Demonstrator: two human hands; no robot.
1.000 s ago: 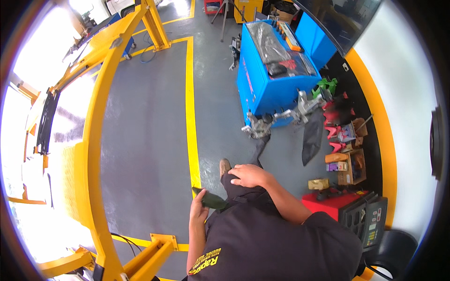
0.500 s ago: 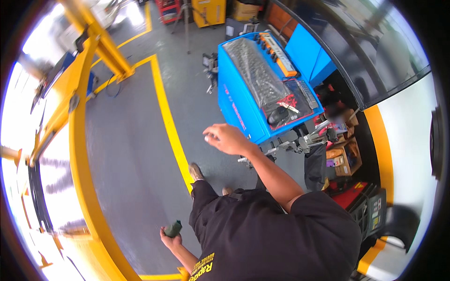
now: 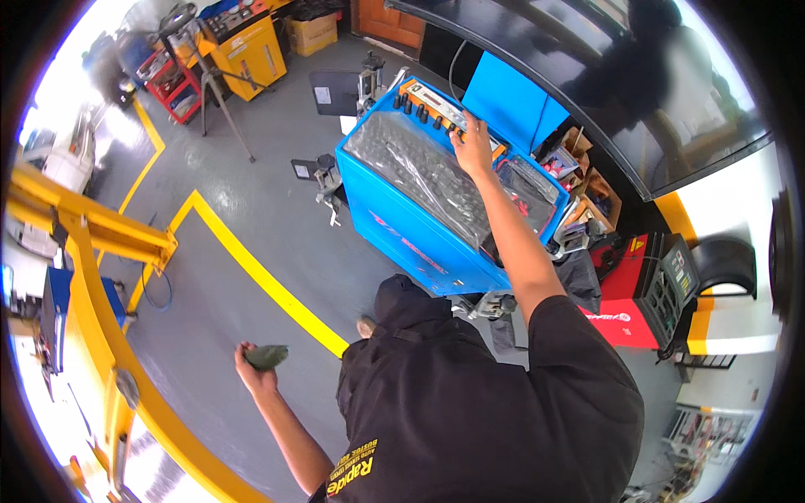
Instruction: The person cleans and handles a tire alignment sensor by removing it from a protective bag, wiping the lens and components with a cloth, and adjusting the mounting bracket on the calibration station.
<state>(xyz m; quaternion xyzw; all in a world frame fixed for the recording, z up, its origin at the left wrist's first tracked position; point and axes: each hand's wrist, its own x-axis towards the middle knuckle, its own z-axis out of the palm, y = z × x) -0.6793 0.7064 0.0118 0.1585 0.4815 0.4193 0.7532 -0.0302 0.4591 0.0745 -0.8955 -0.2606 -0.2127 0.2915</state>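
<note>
My right hand [image 3: 474, 149] reaches over the blue cabinet [image 3: 394, 251], its fingertips at the long orange-and-white device [image 3: 434, 102] with a row of black knobs or plugs. Its thumb and fingers look apart; I cannot tell whether they touch the device. Under the wrist lies clear plastic wrap [image 3: 419, 163] across the cabinet top, with part of a dark keyboard [image 3: 530, 180] beside my forearm. Low on the left, above the floor, my left hand [image 3: 258, 375] is closed around a dark green, cloth-like bundle [image 3: 267, 358].
Metal clamps [image 3: 329, 180] stick out at the cabinet's left. A large black screen [image 3: 587, 75] hangs along the right. Near my right side stands a red machine [image 3: 625, 293]. A yellow lift post [image 3: 101, 335] rises at left; a tripod [image 3: 214, 84] stands farther off.
My right hand has moved forward from in front of the cabinet to the orange-and-white device. The view has turned and come closer to the cabinet. My left hand keeps the green bundle.
</note>
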